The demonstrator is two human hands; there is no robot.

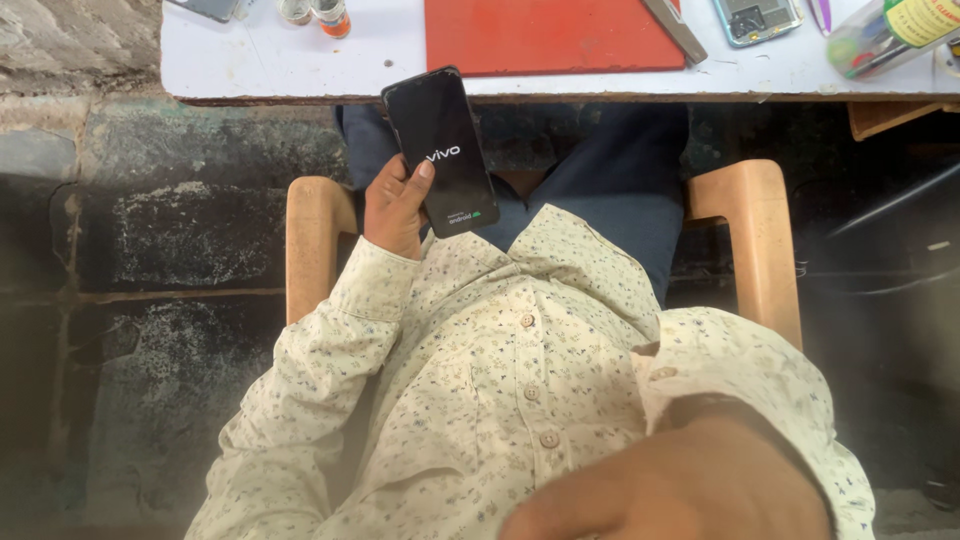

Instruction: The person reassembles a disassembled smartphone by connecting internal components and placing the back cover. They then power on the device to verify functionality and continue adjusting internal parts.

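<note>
My left hand (397, 208) holds a black smartphone (441, 148) upright over my lap, just below the table's front edge. The thumb rests on the phone's left side, and the dark screen shows a white start-up logo. My right hand (672, 485) is raised very close to the camera at the bottom of the view. It is large and blurred, with its fingers out of sight. I am seated, wearing a pale flowered shirt (520, 380) and dark trousers (620, 180).
A white table (250, 60) spans the top, with a red mat (550, 35), a metal tool (676, 30), an opened phone body (757, 18), a labelled bottle (888, 32) and small orange-capped vials (330, 18). Wooden chair arms (312, 240) (758, 240) flank me. Dark stone floor lies around.
</note>
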